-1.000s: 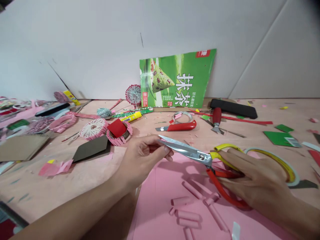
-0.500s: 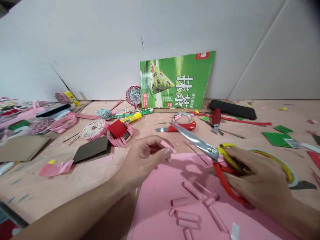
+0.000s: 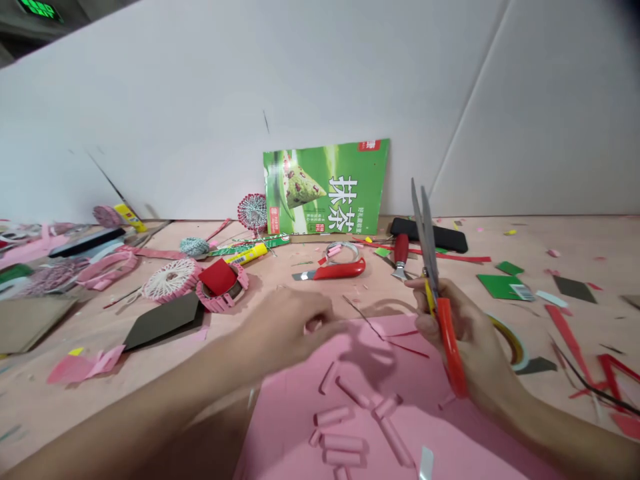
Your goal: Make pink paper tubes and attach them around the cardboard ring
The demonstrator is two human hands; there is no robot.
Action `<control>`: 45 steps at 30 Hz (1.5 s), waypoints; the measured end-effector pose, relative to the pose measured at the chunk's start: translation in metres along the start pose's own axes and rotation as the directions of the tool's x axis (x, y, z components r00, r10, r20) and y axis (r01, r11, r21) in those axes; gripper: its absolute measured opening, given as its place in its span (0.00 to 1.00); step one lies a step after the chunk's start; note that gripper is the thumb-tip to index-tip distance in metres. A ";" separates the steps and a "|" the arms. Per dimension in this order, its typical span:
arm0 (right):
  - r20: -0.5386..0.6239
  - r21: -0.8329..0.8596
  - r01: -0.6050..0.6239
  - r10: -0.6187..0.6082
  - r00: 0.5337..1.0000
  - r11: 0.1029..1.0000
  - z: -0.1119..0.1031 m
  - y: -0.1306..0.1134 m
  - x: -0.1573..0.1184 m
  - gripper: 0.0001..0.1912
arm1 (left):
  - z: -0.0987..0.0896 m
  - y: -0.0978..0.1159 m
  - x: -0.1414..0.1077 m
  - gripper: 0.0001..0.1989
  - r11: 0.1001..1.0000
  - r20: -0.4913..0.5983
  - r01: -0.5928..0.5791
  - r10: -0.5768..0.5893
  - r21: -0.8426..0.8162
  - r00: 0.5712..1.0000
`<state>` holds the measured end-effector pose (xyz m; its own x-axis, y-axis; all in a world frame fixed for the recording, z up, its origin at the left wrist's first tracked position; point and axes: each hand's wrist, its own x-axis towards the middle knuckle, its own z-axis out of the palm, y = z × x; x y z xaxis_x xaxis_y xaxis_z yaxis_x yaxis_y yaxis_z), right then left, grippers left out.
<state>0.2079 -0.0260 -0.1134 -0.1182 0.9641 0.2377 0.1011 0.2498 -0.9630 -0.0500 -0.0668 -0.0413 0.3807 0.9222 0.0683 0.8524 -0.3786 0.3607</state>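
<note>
At the right, my right hand (image 3: pixel 463 333) is closed round the red and yellow handles of the scissors (image 3: pixel 427 233), whose blades point up and stand slightly apart. My left hand (image 3: pixel 295 327) hangs over the upper left edge of the pink sheet (image 3: pixel 300 393), fingers curled downward; whether anything is between them is hidden. Several small rolled pink paper tubes (image 3: pixel 343 443) lie on the sheet below and between my hands. A thin dark wire-like piece (image 3: pixel 363 316) and narrow pink strips lie at the sheet's far edge.
Behind my hands lie a red cutter (image 3: pixel 340 269), a red-handled scraper (image 3: pixel 401 251) and a black case (image 3: pixel 440 237). A green package (image 3: pixel 327 190) leans on the white wall. Pink rings, a glue stick (image 3: pixel 247 254) and dark card (image 3: pixel 165 320) are left; a tape roll (image 3: pixel 510 340) is right.
The pink roll that was in my left fingers no longer shows there; that hand has turned palm down. Another tube lies on the sheet. The scissors have swung upright. The view has shifted.
</note>
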 end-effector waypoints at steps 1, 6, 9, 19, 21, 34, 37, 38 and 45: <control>-0.005 0.004 0.011 -0.011 1.000 1.000 0.000 0.001 0.001 0.25 | -0.006 -0.004 0.014 0.14 0.999 -0.048 0.017 -0.015 0.035 0.999; -0.033 0.028 0.008 -0.007 0.999 1.000 0.001 0.002 0.004 0.23 | -0.015 -0.037 0.102 0.10 0.965 -0.112 0.121 -0.097 0.233 0.989; -0.044 0.054 -0.035 0.038 0.998 0.998 0.003 -0.001 0.006 0.21 | -0.002 -0.052 0.139 0.09 0.939 -0.057 0.162 -0.152 0.304 0.987; 0.008 0.100 -0.137 0.137 0.991 0.985 0.005 -0.010 0.010 0.19 | 0.012 -0.049 0.150 0.11 0.924 -0.006 0.148 -0.156 0.352 0.988; 0.001 0.094 -0.142 0.143 0.990 0.985 0.005 -0.009 0.010 0.19 | 0.012 -0.047 0.149 0.12 0.929 -0.026 0.153 -0.153 0.336 0.988; -0.018 0.049 -0.142 0.143 0.990 0.989 0.006 -0.009 0.010 0.21 | 0.009 -0.046 0.153 0.12 0.956 0.043 0.216 -0.228 0.200 0.973; -0.012 0.058 -0.147 0.148 0.989 0.988 0.006 -0.009 0.010 0.22 | 0.009 -0.048 0.150 0.11 0.960 0.070 0.245 -0.256 0.135 0.964; -0.010 0.061 -0.146 0.147 0.989 0.987 0.006 -0.008 0.010 0.22 | 0.009 -0.049 0.149 0.11 0.963 0.073 0.249 -0.257 0.103 0.964; -0.013 0.017 -0.131 0.132 0.991 0.991 0.005 -0.010 0.009 0.20 | 0.001 -0.038 0.135 0.12 0.910 -0.053 0.189 -0.224 -0.370 0.973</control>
<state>0.2011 -0.0201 -0.1026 -0.0913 0.9897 0.1104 0.0992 0.1193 -0.9879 -0.0306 0.0723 -0.0464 0.1612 0.9863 0.0347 0.7146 -0.1409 0.6852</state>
